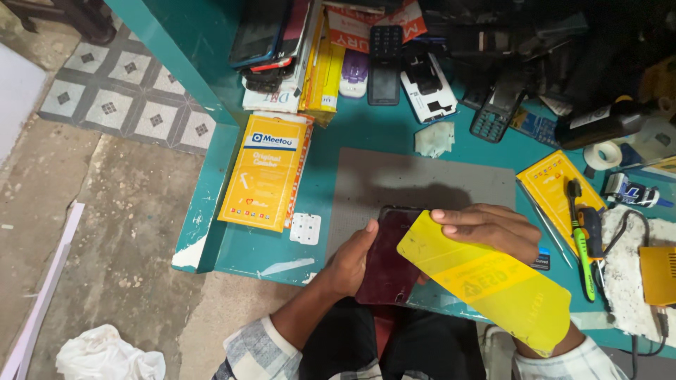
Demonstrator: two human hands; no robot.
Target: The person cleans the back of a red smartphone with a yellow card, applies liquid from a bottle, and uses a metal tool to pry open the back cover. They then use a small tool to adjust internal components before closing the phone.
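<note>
My left hand (350, 259) grips a dark red smartphone (387, 264) from its left edge, holding it over the front edge of the teal table (366, 127). My right hand (489, 229) rests its fingers on the phone's upper right part and holds a yellow flexible plastic sheet (486, 278), which slants down to the right and covers my right wrist. The phone lies partly above a grey work mat (422, 179).
A yellow flat package (266, 169) lies left of the mat, with a small white card (305, 228) below it. Stacked phones and boxes (310, 49) crowd the back. Right of me are a green-handled tool (581, 243), a tape roll (602, 155) and an orange device (658, 274).
</note>
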